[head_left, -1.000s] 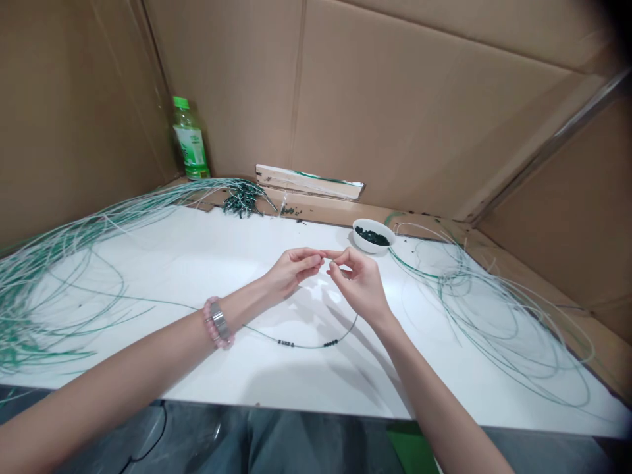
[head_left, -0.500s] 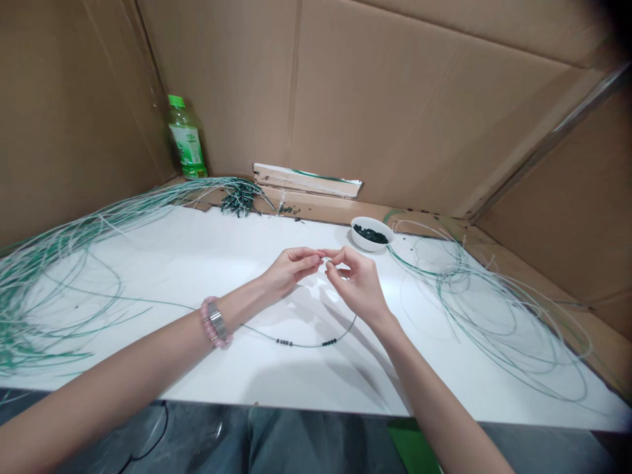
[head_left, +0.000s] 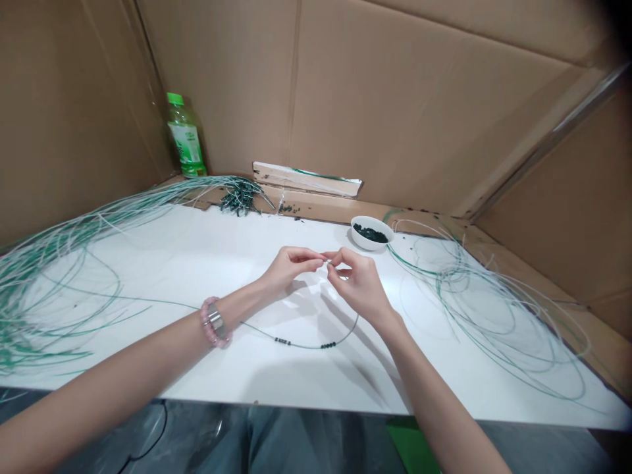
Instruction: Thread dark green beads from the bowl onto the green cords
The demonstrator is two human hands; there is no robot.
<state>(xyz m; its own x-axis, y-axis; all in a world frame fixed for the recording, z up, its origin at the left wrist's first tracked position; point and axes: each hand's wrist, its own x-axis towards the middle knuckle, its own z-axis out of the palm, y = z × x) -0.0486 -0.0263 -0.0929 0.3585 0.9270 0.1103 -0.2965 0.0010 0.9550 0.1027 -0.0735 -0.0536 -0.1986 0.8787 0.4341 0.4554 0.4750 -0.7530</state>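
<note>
Above the middle of the white tabletop, my left hand (head_left: 295, 268) and my right hand (head_left: 356, 276) meet fingertip to fingertip. Between the right thumb and fingers runs a thin green cord (head_left: 305, 346), which loops down below the hands and on toward the left wrist. Two small groups of dark beads (head_left: 328, 345) sit apart on that loop. The left thumb and fingers are pinched together; whatever is between them is too small to make out. A pink bead bracelet (head_left: 215, 322) is around the left wrist.
A white bowl (head_left: 353, 237) of dark beads stands beyond my right hand. Loose green and white cords (head_left: 513, 316) coil at right; a large bundle (head_left: 59, 276) spreads at left. A green bottle (head_left: 186, 141) stands against the cardboard wall (head_left: 375, 99). Stray beads lie at the back.
My left thumb has shifted slightly at the fingertips. The cord loop with its beads has moved a little to the left. Both hands stay close together in nearly the same place.
</note>
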